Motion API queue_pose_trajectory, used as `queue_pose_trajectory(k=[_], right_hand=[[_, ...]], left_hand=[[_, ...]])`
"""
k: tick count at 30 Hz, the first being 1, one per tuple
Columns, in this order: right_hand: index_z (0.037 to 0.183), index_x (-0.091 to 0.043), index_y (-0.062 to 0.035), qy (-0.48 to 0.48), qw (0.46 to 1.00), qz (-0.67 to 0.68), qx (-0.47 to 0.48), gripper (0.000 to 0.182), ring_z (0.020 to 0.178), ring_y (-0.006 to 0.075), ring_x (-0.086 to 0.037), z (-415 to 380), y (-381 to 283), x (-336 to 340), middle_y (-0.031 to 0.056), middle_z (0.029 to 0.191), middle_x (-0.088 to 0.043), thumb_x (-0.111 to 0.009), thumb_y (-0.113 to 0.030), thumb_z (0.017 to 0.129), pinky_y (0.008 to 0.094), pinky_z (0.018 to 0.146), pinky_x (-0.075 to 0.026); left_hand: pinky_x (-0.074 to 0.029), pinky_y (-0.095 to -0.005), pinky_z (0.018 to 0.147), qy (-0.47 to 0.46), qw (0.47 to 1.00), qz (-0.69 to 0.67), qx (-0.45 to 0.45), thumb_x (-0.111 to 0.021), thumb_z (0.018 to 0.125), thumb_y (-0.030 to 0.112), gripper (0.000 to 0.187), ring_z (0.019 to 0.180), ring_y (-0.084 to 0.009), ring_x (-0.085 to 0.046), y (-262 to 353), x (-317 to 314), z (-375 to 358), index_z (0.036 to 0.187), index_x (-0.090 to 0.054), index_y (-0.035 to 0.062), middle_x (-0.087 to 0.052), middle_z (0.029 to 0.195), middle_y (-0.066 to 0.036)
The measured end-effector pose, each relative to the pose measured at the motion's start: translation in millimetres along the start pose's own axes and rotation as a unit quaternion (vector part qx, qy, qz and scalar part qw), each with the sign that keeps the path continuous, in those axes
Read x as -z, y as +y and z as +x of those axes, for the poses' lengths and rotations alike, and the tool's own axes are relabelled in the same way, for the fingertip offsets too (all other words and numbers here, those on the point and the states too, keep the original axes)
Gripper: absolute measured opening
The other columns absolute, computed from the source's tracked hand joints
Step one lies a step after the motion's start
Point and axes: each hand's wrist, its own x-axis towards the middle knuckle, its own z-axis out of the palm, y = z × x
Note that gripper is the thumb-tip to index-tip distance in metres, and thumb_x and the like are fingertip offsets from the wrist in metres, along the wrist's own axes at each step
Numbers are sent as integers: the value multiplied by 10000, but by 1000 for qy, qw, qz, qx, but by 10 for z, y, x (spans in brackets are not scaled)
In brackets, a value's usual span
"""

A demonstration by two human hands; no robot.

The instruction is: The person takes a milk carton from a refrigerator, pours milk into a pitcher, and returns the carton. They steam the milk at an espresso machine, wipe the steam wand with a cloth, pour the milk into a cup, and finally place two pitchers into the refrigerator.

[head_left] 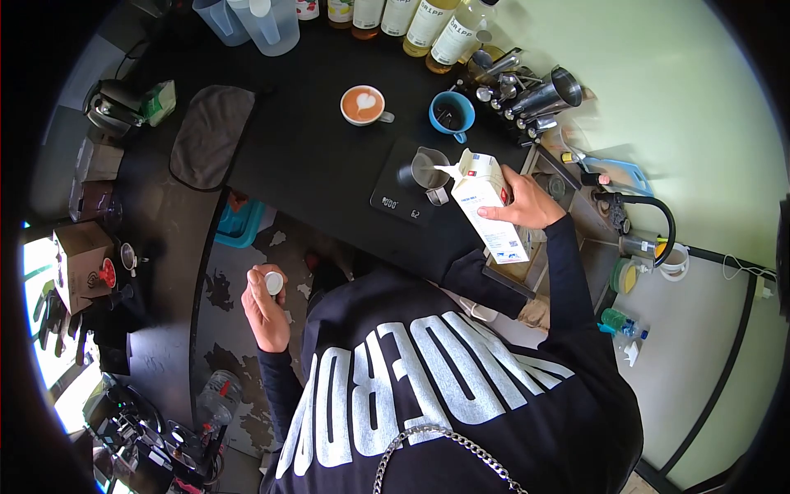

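Observation:
My right hand (531, 202) is wrapped round a white milk carton (492, 218), tilted with its spout end to the left. White milk (442, 170) shows at the spout, over the mouth of a metal milk pitcher (428, 165). The pitcher stands on a black scale (399, 202) with a lit display. Away to the lower left, beyond the counter edge, my left hand (265, 311) is closed on a round white cap (273, 283). Behind the scale are a latte cup (363, 105) with a heart on top and a blue cup (451, 113) holding something dark.
Several syrup bottles (453, 43) and plastic jugs (267, 29) line the back of the black counter (304, 165). Metal bar tools (527, 95) crowd the right rear. A grey cloth (214, 136) and a kettle (113, 107) are at left.

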Motion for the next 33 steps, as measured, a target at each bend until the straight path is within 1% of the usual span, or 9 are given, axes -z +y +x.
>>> queue_pose_trajectory(k=[7, 10, 12, 13, 15, 21, 29, 31, 33], right_hand=[[1126, -573, 71, -8, 1000, -2, -5, 824, 920, 381, -718, -19, 10, -13, 258, 980, -711, -838, -597, 721, 428, 860, -542], [1131, -573, 75, -6, 1000, -1, 1, 836, 916, 376, -717, -36, 5, -4, 254, 979, -709, -841, -599, 714, 422, 856, -542], [1143, -573, 79, -13, 1000, -2, -6, 851, 912, 373, -715, -47, -2, 10, 251, 984, -706, -843, -602, 709, 418, 856, -540], [1143, -573, 79, -12, 1000, -1, -7, 851, 912, 373, -715, -56, -13, 16, 251, 984, -706, -843, -602, 709, 418, 856, -540], [1152, -572, 80, -15, 1000, -3, -5, 858, 912, 374, -715, -68, -31, 28, 249, 981, -706, -841, -605, 710, 421, 861, -539], [1184, -573, 71, 6, 999, 17, 26, 875, 951, 394, -723, -86, 21, 0, 266, 1017, -718, -836, -615, 709, 434, 880, -545], [1173, -575, 74, 4, 1000, 19, 25, 885, 908, 399, -734, -115, 56, 2, 274, 980, -727, -815, -643, 715, 433, 874, -559], [1217, -575, 51, -5, 1000, 13, 19, 808, 939, 337, -728, -125, 68, 5, 231, 1027, -724, -848, -541, 739, 402, 862, -550], [1189, -576, 65, 1, 1000, 12, 24, 848, 914, 363, -733, -126, 71, 6, 254, 994, -726, -831, -597, 725, 416, 863, -556]], left_hand=[[-303, -263, 556, -11, 1000, 1, 1, -299, 1127, 456, 569, 587, -74, -402, -29, 5, -27, 881, -591, 35, -496, 695, -11], [-324, -242, 565, -14, 1000, -17, 0, -352, 1124, 435, 507, 607, -62, -424, -40, -9, -42, 940, -606, 36, -529, 740, -9], [-366, -215, 613, -29, 999, -28, 13, -428, 1120, 365, 372, 676, -53, -483, -39, -21, -56, 1084, -614, 45, -567, 833, -10], [-366, -215, 613, -30, 999, -27, 12, -428, 1120, 365, 372, 676, -53, -483, -32, -32, -60, 1084, -614, 45, -567, 833, -10], [-436, -201, 666, -31, 999, -12, 1, -565, 1077, 259, 254, 751, -60, -552, -12, -61, -57, 1185, -615, 35, -599, 899, -3], [-485, -204, 812, -26, 999, -27, -20, -674, 1012, 146, 299, 892, -69, -584, -19, -110, -91, 1264, -588, 10, -635, 1030, -36], [-473, -196, 815, -34, 999, -30, -19, -696, 996, 130, 323, 897, -60, -577, -38, -86, -139, 1274, -589, 5, -640, 1025, -28], [-471, -196, 813, -32, 999, -30, -18, -696, 997, 132, 322, 898, -58, -575, -42, -86, -150, 1273, -591, 4, -640, 1024, -28], [-469, -195, 811, -31, 999, -33, -17, -698, 996, 135, 321, 899, -58, -573, -45, -95, -158, 1269, -594, 2, -639, 1021, -26]])
